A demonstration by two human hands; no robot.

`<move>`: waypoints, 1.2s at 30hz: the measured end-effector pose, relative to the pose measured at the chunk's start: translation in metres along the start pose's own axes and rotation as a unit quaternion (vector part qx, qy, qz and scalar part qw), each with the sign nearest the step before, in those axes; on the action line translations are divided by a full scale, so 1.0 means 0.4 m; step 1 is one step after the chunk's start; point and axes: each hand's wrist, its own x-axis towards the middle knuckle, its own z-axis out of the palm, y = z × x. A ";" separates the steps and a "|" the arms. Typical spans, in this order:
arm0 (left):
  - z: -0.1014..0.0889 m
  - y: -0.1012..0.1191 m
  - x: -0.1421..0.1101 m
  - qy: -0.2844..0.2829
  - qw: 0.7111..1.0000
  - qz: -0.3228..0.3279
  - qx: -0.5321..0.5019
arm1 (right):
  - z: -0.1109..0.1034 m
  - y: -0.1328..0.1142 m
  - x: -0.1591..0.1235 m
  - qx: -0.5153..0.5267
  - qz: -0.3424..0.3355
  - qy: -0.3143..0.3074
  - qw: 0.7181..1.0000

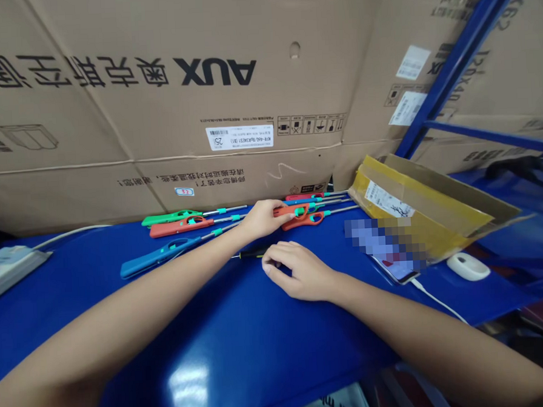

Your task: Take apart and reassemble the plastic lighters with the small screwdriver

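Near the back of the blue table, my left hand (pixel 264 219) is closed around the handle of an orange gas lighter (pixel 300 210) with a green trigger. More long-necked lighters lie beside it, among them another orange lighter (pixel 303 222) in front. To the left rest a green lighter (pixel 169 217), a red lighter (pixel 178 226) and a blue lighter (pixel 158 256), their metal necks pointing right. My right hand (pixel 302 272) is curled on the table, thumb and fingertips together, and nothing shows in it. Just behind its fingers lies a screwdriver (pixel 250 254) with a black and yellow handle, partly hidden.
A large cardboard sheet (pixel 158 124) stands along the back edge. On the right are an open yellow-taped box (pixel 436 210), a phone (pixel 393 261) with a white cable, and a white mouse (pixel 468 266). A power strip (pixel 13 268) sits far left. A blue metal frame (pixel 456 78) rises behind the box.
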 end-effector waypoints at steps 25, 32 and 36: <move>0.070 0.052 0.089 0.047 0.972 0.083 0.213 | 0.033 0.020 -0.003 0.030 -0.026 -0.017 0.999; -0.079 0.002 -0.069 0.087 0.971 0.077 0.208 | 0.022 0.020 -0.006 0.010 -0.032 -0.016 0.999; -0.192 -0.116 -0.262 0.086 0.970 0.010 0.229 | 0.015 0.008 -0.006 -0.006 -0.030 -0.021 0.999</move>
